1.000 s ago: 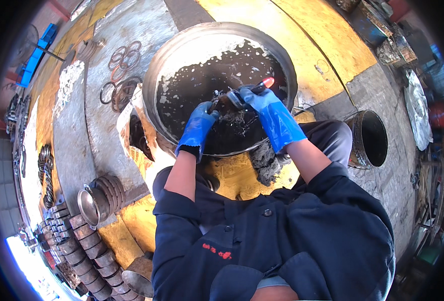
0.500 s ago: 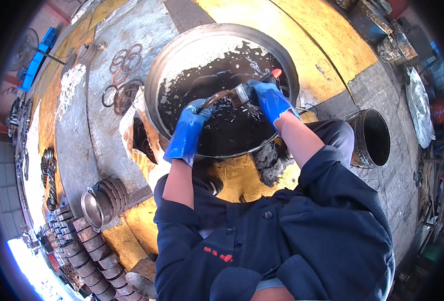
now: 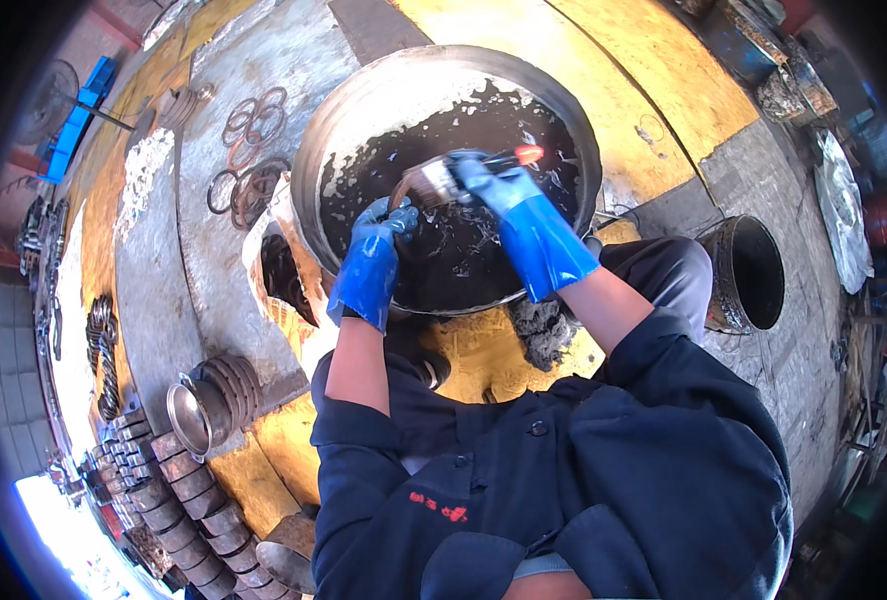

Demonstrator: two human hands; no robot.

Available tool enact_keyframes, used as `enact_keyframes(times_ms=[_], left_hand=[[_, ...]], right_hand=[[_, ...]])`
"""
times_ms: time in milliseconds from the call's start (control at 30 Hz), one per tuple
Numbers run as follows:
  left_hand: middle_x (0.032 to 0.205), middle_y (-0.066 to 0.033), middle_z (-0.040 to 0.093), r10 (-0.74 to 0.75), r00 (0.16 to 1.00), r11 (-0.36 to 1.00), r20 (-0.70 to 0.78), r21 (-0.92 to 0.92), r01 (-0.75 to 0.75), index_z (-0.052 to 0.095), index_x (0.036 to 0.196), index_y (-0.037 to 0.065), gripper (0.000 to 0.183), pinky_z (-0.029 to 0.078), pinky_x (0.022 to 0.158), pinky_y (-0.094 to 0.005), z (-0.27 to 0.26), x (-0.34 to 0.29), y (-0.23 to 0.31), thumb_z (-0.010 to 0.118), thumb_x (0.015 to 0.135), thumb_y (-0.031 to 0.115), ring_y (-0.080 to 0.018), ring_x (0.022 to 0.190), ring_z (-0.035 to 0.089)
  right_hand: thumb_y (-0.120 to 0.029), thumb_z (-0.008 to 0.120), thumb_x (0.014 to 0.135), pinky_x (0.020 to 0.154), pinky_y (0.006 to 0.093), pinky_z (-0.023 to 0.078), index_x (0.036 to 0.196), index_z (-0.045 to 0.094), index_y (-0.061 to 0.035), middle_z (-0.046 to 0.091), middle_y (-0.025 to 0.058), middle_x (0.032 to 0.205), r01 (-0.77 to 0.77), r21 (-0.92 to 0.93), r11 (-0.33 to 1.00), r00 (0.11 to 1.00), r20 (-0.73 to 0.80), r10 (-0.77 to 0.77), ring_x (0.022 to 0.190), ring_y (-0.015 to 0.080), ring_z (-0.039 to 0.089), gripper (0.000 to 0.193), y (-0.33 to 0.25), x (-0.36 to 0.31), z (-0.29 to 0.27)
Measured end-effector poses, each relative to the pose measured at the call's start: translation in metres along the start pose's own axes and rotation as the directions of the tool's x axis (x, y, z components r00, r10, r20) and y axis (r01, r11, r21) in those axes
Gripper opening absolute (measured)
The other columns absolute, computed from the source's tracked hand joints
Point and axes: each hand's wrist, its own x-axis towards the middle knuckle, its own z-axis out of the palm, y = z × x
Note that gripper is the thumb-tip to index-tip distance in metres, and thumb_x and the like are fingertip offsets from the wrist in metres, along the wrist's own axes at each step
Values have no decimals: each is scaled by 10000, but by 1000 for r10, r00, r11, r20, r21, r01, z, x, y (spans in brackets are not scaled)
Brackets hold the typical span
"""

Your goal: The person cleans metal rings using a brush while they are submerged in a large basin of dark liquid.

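Observation:
Both my hands wear blue rubber gloves and are over a large round metal tub (image 3: pixel 310 140) of dark liquid with pale foam. My left hand (image 3: pixel 371 255) grips the near side of a brown metal ring (image 3: pixel 399 192), seen nearly edge-on. In my right hand (image 3: pixel 523 215) is a wide paintbrush (image 3: pixel 433 184) with a black handle and red tip. Its dark bristles meet the ring's upper part, just above the liquid. The far side of the ring is partly hidden behind the brush.
Several loose rings (image 3: pixel 253 120) lie left of the tub, beside a torn sack (image 3: pixel 275 262). A dark bucket (image 3: pixel 748 272) is to the right. Stacked metal cylinders (image 3: pixel 208 508) and a row of larger rings (image 3: pixel 225 395) are at the lower left. A dark rag (image 3: pixel 541 335) lies by the tub's near edge.
My right hand has swung the brush up and to the left, onto the ring. My left hand has shifted slightly and the ring has turned more upright.

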Motion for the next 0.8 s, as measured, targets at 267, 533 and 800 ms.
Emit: enact_keyframes(times_ms=[267, 533, 800], left_hand=[[1012, -129, 701, 8, 998, 1000, 60, -30, -6, 623, 1131, -30, 276, 534, 833, -326, 25, -10, 11, 622, 856, -14, -217, 885, 679], [934, -56, 694, -37, 997, 991, 64, -127, 44, 641, 1120, -2, 266, 493, 781, -244, 35, -35, 20, 647, 862, 64, -127, 849, 635], [1304, -135, 578, 290, 939, 329, 186, 902, -280, 498, 1353, 156, 451, 442, 1011, -362, -24, -15, -29, 425, 914, 85, -286, 1185, 567]], right_hand=[[-229, 595, 927, 712, 322, 520, 1003, 667, 1, 690, 58, 865, 34, -60, 998, 987, -155, -43, 805, 164, 643, 253, 5, 4, -7], [-222, 651, 899, 620, 326, 473, 1007, 660, -55, 651, 26, 828, -205, 41, 978, 838, -509, 197, 680, 152, 574, 199, 11, -47, 4], [-253, 482, 969, 706, 281, 473, 1008, 681, -52, 674, 55, 866, -148, 270, 951, 970, -149, 193, 756, 123, 596, 286, 14, -13, 41]])
